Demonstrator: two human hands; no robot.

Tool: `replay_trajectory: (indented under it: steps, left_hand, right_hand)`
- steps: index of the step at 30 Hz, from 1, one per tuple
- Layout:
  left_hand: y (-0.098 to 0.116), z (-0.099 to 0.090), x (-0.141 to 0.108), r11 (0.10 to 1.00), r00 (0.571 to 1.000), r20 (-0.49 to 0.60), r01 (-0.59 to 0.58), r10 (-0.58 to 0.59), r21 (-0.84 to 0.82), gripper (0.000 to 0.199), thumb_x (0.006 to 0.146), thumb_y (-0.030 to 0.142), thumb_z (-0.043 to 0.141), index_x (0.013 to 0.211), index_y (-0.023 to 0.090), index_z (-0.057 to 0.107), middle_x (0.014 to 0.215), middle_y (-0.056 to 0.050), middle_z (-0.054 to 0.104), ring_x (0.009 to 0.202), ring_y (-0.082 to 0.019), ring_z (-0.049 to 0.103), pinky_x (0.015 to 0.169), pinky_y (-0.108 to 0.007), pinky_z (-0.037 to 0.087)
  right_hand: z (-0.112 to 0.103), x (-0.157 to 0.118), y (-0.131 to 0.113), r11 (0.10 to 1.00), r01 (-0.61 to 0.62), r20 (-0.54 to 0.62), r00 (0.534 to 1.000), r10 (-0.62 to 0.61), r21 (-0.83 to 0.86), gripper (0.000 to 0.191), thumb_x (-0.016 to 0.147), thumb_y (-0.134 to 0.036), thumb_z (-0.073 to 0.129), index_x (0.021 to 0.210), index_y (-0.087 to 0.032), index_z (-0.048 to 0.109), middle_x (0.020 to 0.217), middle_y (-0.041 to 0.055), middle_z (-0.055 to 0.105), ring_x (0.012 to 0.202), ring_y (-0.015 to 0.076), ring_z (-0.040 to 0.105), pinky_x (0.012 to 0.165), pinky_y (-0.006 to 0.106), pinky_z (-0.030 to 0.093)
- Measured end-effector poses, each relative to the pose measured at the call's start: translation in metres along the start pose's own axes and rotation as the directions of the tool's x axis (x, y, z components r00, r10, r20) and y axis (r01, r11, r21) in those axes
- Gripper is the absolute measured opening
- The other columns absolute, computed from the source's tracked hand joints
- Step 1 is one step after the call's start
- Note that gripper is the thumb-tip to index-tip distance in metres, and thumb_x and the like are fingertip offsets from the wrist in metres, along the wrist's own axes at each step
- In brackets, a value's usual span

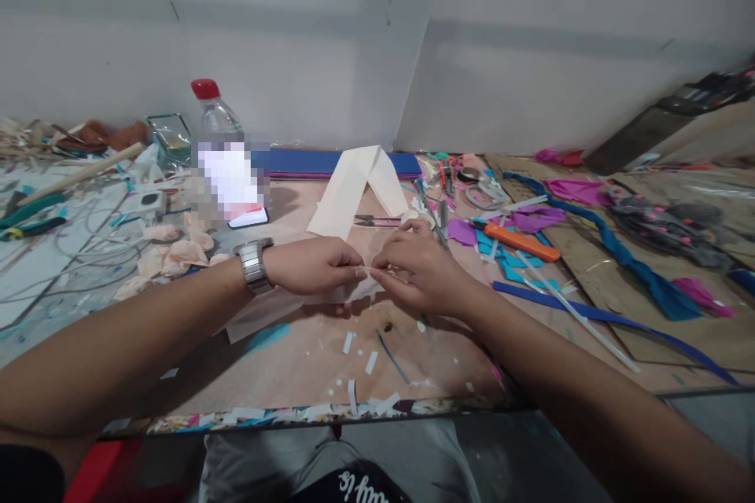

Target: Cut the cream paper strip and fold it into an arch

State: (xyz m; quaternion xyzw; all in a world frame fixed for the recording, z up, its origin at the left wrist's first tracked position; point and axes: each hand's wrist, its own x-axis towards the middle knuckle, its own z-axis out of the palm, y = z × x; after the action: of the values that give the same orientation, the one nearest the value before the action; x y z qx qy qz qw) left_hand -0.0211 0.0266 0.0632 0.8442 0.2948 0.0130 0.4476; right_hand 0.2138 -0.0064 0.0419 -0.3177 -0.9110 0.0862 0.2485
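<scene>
Workpiece: we see a cream paper strip (354,292) lying near the middle of the table (307,361), a little toward its near edge, pinched from both sides.
Left hand: our left hand (312,263) is closed on the strip's left part, fingertips pressed together at the strip's upper edge; a metal wristwatch (253,263) sits on that wrist.
Right hand: our right hand (416,267) is closed on the strip's right part, thumb and forefinger meeting the left fingertips; the two hands touch.
Strip extent: the paper runs leftward under the left hand and lies flat on the table.
Near edge: small white paper offcuts (359,365) are scattered between the hands and the near edge.
Behind the hands: a folded cream paper band (357,189) stands arched like a tent toward the far edge; small snips (377,221) lie at its foot, just beyond the right hand.
Right side: an orange utility knife (522,242) rests on turquoise scraps (513,261); a long blue paper strip (613,321) runs toward the right corner.
Left side: a clear bottle with a red cap (213,114) stands toward the far edge; crumpled pink paper pieces (180,251) lie beside the left forearm; green-handled pliers (29,216) lie at the left edge.
</scene>
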Motion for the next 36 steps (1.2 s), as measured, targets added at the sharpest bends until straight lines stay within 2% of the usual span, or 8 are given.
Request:
replay_trajectory:
  steps: [5, 10, 16, 20, 26, 29, 32, 36]
  left_hand:
    - [0.001, -0.002, 0.000, 0.999, 0.999, 0.050, 0.012, -0.014, 0.033, 0.037, 0.103, 0.039, 0.046, 0.087, 0.015, 0.069, 0.084, -0.006, 0.073, 0.071, -0.015, 0.061, 0.072, -0.025, 0.048]
    - [0.002, -0.004, -0.001, 0.996, 0.987, 0.158, -0.019, 0.032, -0.085, 0.030, 0.101, 0.030, 0.043, 0.094, 0.016, 0.068, 0.087, -0.005, 0.073, 0.075, -0.015, 0.062, 0.073, -0.025, 0.048]
    - [0.002, -0.005, -0.002, 0.991, 0.976, 0.216, 0.049, -0.022, -0.123, 0.015, 0.087, 0.020, 0.049, 0.094, 0.015, 0.062, 0.080, -0.002, 0.063, 0.066, -0.013, 0.054, 0.060, -0.024, 0.043]
    - [0.002, -0.006, -0.001, 0.987, 0.968, 0.248, 0.083, -0.046, -0.141, 0.021, 0.079, 0.016, 0.052, 0.098, 0.015, 0.060, 0.086, -0.001, 0.062, 0.071, -0.014, 0.055, 0.062, -0.024, 0.044]
    - [0.004, -0.005, -0.002, 0.984, 0.966, 0.259, 0.024, 0.024, -0.178, 0.020, 0.081, 0.017, 0.052, 0.101, 0.017, 0.056, 0.093, -0.002, 0.060, 0.078, -0.014, 0.056, 0.070, -0.026, 0.046]
    - [0.004, -0.006, -0.003, 0.999, 0.979, 0.202, 0.008, 0.002, -0.052, 0.014, 0.088, 0.027, 0.054, 0.097, 0.017, 0.056, 0.089, -0.001, 0.058, 0.077, -0.014, 0.053, 0.071, -0.027, 0.044]
    - [0.005, -0.007, -0.002, 0.998, 0.989, 0.145, 0.023, -0.030, 0.051, 0.015, 0.091, 0.032, 0.054, 0.091, 0.017, 0.056, 0.084, -0.001, 0.057, 0.073, -0.014, 0.051, 0.068, -0.027, 0.041]
    - [0.005, -0.005, -0.001, 0.993, 0.980, 0.193, 0.063, -0.042, -0.102, 0.014, 0.089, 0.025, 0.050, 0.096, 0.017, 0.059, 0.087, -0.002, 0.064, 0.071, -0.014, 0.054, 0.067, -0.026, 0.044]
  right_hand:
    - [-0.005, 0.001, 0.003, 0.998, -0.020, 0.013, 1.000, 0.020, -0.052, 0.013, 0.094, -0.026, 0.064, 0.087, -0.021, 0.073, 0.083, 0.0029, 0.077, 0.083, 0.0214, 0.067, 0.104, 0.049, 0.028]
    - [-0.010, 0.002, 0.004, 0.998, -0.029, 0.018, 0.999, 0.030, -0.058, 0.013, 0.094, -0.024, 0.063, 0.084, -0.021, 0.071, 0.084, 0.0038, 0.077, 0.084, 0.0220, 0.066, 0.103, 0.048, 0.029]
    - [-0.012, 0.001, 0.004, 0.998, -0.029, 0.040, 0.999, 0.031, -0.053, 0.012, 0.094, -0.023, 0.063, 0.086, -0.020, 0.071, 0.083, 0.0026, 0.077, 0.082, 0.0206, 0.066, 0.102, 0.047, 0.029]
    - [-0.014, 0.000, 0.006, 0.999, -0.016, 0.030, 0.999, 0.017, -0.042, 0.013, 0.094, -0.023, 0.062, 0.084, -0.019, 0.070, 0.082, 0.0029, 0.076, 0.082, 0.0208, 0.066, 0.101, 0.046, 0.028]
    - [-0.015, 0.000, 0.008, 0.999, -0.008, 0.007, 1.000, 0.008, -0.031, 0.014, 0.095, -0.024, 0.061, 0.086, -0.019, 0.069, 0.083, 0.0030, 0.076, 0.084, 0.0215, 0.066, 0.102, 0.047, 0.029]
    - [-0.013, 0.000, 0.008, 1.000, -0.001, 0.021, 1.000, 0.002, -0.021, 0.013, 0.096, -0.025, 0.061, 0.087, -0.019, 0.069, 0.085, 0.0032, 0.076, 0.084, 0.0210, 0.067, 0.102, 0.046, 0.029]
    - [-0.010, -0.001, 0.006, 1.000, 0.004, 0.032, 0.999, -0.003, -0.019, 0.014, 0.097, -0.027, 0.062, 0.089, -0.019, 0.070, 0.086, 0.0039, 0.077, 0.083, 0.0205, 0.068, 0.101, 0.045, 0.030]
    - [-0.007, 0.000, 0.003, 0.999, 0.036, 0.026, 0.999, -0.036, 0.011, 0.014, 0.098, -0.029, 0.062, 0.093, -0.019, 0.071, 0.085, 0.0030, 0.077, 0.080, 0.0193, 0.068, 0.101, 0.045, 0.031]
